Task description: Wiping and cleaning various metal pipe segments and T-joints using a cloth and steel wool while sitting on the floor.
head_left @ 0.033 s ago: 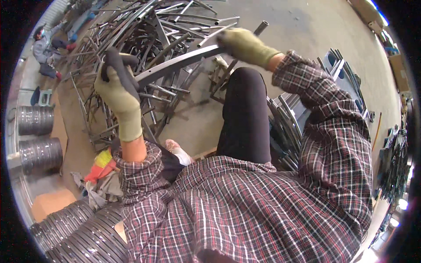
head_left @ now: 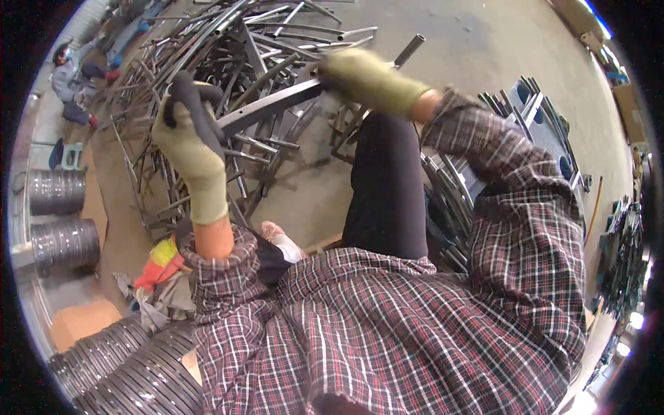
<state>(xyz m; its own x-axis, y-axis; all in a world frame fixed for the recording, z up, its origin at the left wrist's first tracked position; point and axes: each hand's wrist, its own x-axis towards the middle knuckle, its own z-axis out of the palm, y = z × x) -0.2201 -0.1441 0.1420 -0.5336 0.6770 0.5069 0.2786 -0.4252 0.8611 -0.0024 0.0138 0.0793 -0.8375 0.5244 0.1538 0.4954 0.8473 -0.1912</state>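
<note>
Both my hands wear pale yellow-green work gloves with dark palms and fingertips. A grey metal bar (head_left: 271,105) with a flat face and a small hole near its left end is held up in front of me, slanting up to the right. My left hand (head_left: 190,131) is closed round its lower left end, thumb upward. Toward the bar's upper right part, my right hand (head_left: 370,81) is closed over it. That hand is blurred by motion and hides the bar beyond it. Behind the bar lies a large tangled pile of metal tubes and bars (head_left: 207,52).
More metal bars (head_left: 449,214) lie by my right leg (head_left: 387,187). Wound black coils (head_left: 63,245) stand at the left, with larger ones (head_left: 138,370) nearer me. Cloths (head_left: 166,297) lie beside my left arm. A person (head_left: 72,79) sits at the far left.
My right hand has moved left and slightly down along the bar, toward my left hand. The left hand has barely shifted and still grips the bar's lower end.
</note>
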